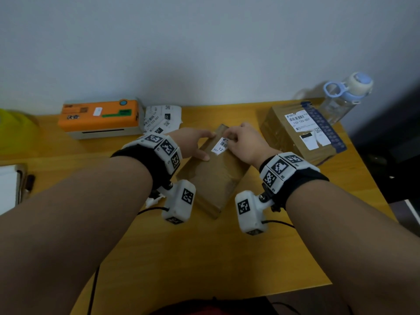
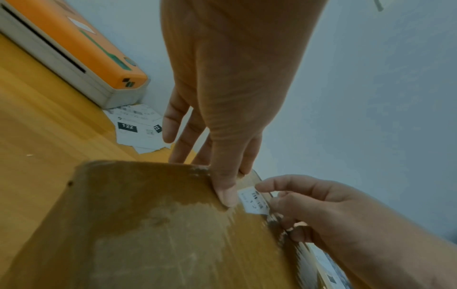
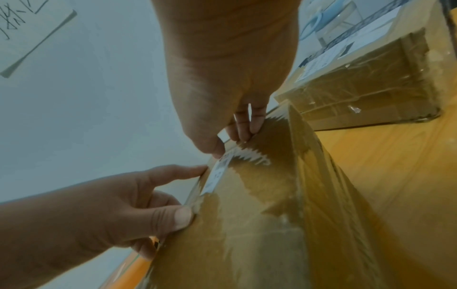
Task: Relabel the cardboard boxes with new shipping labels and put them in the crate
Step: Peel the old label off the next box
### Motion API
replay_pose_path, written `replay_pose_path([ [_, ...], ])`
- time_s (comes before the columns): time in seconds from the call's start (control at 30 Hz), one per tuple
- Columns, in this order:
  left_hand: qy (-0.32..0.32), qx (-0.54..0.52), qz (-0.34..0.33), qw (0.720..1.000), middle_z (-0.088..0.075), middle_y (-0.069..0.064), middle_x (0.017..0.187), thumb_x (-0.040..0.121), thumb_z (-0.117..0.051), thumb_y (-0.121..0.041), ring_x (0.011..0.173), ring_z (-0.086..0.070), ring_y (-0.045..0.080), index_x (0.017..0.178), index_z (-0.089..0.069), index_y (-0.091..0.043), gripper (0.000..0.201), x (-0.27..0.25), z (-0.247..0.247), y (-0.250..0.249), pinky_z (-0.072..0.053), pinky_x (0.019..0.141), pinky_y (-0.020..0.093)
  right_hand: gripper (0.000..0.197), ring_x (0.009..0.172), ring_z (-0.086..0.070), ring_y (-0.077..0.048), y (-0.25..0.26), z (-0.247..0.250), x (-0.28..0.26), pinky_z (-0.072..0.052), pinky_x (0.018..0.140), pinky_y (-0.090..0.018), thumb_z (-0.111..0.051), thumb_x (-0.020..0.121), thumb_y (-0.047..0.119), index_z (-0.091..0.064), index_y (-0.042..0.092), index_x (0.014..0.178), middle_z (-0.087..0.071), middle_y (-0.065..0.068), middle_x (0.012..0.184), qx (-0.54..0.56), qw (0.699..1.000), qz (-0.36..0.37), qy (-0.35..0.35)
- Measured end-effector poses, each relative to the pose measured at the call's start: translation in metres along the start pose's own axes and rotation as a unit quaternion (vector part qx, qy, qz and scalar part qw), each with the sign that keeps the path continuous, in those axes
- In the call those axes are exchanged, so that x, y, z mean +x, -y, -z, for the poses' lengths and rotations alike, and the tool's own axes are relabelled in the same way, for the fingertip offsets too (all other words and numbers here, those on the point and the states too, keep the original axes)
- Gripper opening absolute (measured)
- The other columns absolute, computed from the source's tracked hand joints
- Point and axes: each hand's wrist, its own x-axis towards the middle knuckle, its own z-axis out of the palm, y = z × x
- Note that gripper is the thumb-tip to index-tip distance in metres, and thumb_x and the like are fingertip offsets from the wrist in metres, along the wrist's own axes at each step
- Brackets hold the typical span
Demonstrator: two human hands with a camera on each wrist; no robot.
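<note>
A flat brown cardboard box [image 1: 213, 178] wrapped in clear tape lies at the middle of the wooden table [image 1: 204, 258]. My left hand [image 1: 207, 146] grips its far left edge, thumb on top [image 2: 228, 197] and fingers over the side. A small white remnant of an old label [image 1: 221, 146] with a barcode sticks to the box top near that edge. My right hand [image 1: 228, 139] pinches the label's far end between thumb and fingers [image 3: 247, 127]. A second, taller cardboard box [image 1: 295, 135] with a printed shipping label stands at the right. No crate is in view.
An orange and grey label printer [image 1: 100, 119] sits at the back left, with a pile of loose printed labels [image 1: 161, 119] beside it. A clear water bottle [image 1: 345, 98] stands at the back right corner. A notebook [image 1: 9, 187] and pen [image 1: 29, 183] lie at the left edge.
</note>
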Motion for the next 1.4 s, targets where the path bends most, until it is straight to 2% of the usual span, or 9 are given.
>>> replay_pose_path([
  [0.1,-0.021,-0.025,0.001,0.999,-0.053,0.007,0.131,0.089,-0.059,-0.037,0.114,-0.053,0.022,0.145,-0.029,-0.032,0.064,-0.001,-0.004,0.001,-0.038,0.084,0.026,0.022,0.108,-0.051,-0.025,0.001,-0.003,0.002,-0.045,0.09,-0.034,-0.052,0.094,0.025,-0.061,0.023,0.114,-0.044,-0.006,0.115,-0.007,1.0,-0.002,-0.018],
  [0.23,-0.026,-0.036,0.005,0.999,-0.053,0.006,0.131,0.089,-0.06,-0.036,0.114,-0.052,0.022,0.145,-0.031,-0.031,0.063,-0.001,-0.004,0.0,-0.038,0.086,0.026,0.019,0.09,-0.048,-0.02,-0.002,-0.006,-0.002,-0.038,0.074,-0.03,-0.049,0.095,0.031,-0.055,0.029,0.113,-0.038,0.002,0.103,-0.025,0.999,0.011,-0.027],
  [0.57,-0.031,-0.04,0.009,0.999,-0.051,0.004,0.133,0.087,-0.064,-0.033,0.118,-0.051,0.022,0.143,-0.035,-0.029,0.063,-0.001,-0.001,-0.004,-0.033,0.083,0.023,0.016,0.097,-0.055,-0.027,0.004,0.0,0.012,-0.04,0.074,-0.028,-0.048,0.095,0.021,-0.059,0.023,0.106,-0.049,-0.01,0.117,-0.056,0.998,0.023,0.004],
  [0.7,-0.03,-0.044,0.013,0.999,-0.051,0.004,0.133,0.087,-0.064,-0.033,0.118,-0.051,0.022,0.143,-0.034,-0.031,0.063,0.0,0.0,-0.002,-0.034,0.084,0.024,0.008,0.091,-0.053,-0.024,-0.003,0.0,0.011,-0.044,0.076,-0.033,-0.048,0.093,0.019,-0.053,0.025,0.095,-0.044,-0.003,0.103,-0.04,0.999,0.032,0.014],
  [0.87,-0.023,-0.056,0.012,0.998,-0.051,0.004,0.131,0.087,-0.063,-0.034,0.116,-0.051,0.022,0.142,-0.034,-0.032,0.062,0.002,-0.002,-0.001,-0.035,0.084,0.024,0.038,0.099,-0.049,-0.021,-0.017,0.002,0.006,-0.043,0.091,-0.034,-0.051,0.094,0.017,-0.05,0.028,0.13,-0.046,-0.006,0.112,-0.02,0.998,0.055,0.033],
  [0.93,-0.024,-0.061,0.012,0.998,-0.051,0.004,0.132,0.087,-0.063,-0.034,0.116,-0.051,0.022,0.142,-0.034,-0.032,0.062,0.001,-0.001,-0.001,-0.036,0.084,0.025,0.038,0.102,-0.05,-0.022,-0.016,0.001,0.005,-0.042,0.091,-0.033,-0.051,0.095,0.017,-0.053,0.027,0.132,-0.046,-0.008,0.114,-0.021,0.998,0.057,0.026],
  [1.2,-0.032,-0.059,0.012,0.998,-0.051,0.004,0.132,0.087,-0.063,-0.033,0.117,-0.051,0.021,0.142,-0.034,-0.031,0.062,-0.002,-0.002,-0.002,-0.036,0.085,0.024,0.011,0.082,-0.049,-0.011,-0.01,-0.003,0.013,-0.039,0.07,-0.028,-0.057,0.092,0.028,-0.062,0.027,0.101,-0.045,0.016,0.075,0.009,1.0,0.022,-0.004],
  [1.3,-0.035,-0.064,0.013,0.997,-0.052,0.003,0.132,0.088,-0.063,-0.033,0.118,-0.05,0.021,0.142,-0.034,-0.03,0.062,-0.002,-0.002,-0.002,-0.034,0.085,0.024,0.005,0.081,-0.057,-0.012,-0.003,-0.004,0.021,-0.048,0.071,-0.031,-0.064,0.088,0.029,-0.061,0.027,0.084,-0.057,0.012,0.077,0.034,0.999,-0.012,-0.013],
  [1.4,-0.034,-0.062,0.014,0.997,-0.051,0.003,0.133,0.088,-0.062,-0.033,0.119,-0.05,0.021,0.143,-0.034,-0.03,0.062,-0.002,-0.002,-0.002,-0.033,0.084,0.023,0.007,0.082,-0.059,-0.016,0.005,0.001,0.028,-0.048,0.071,-0.031,-0.062,0.089,0.027,-0.063,0.021,0.085,-0.063,0.003,0.082,0.001,1.0,-0.017,0.011],
])
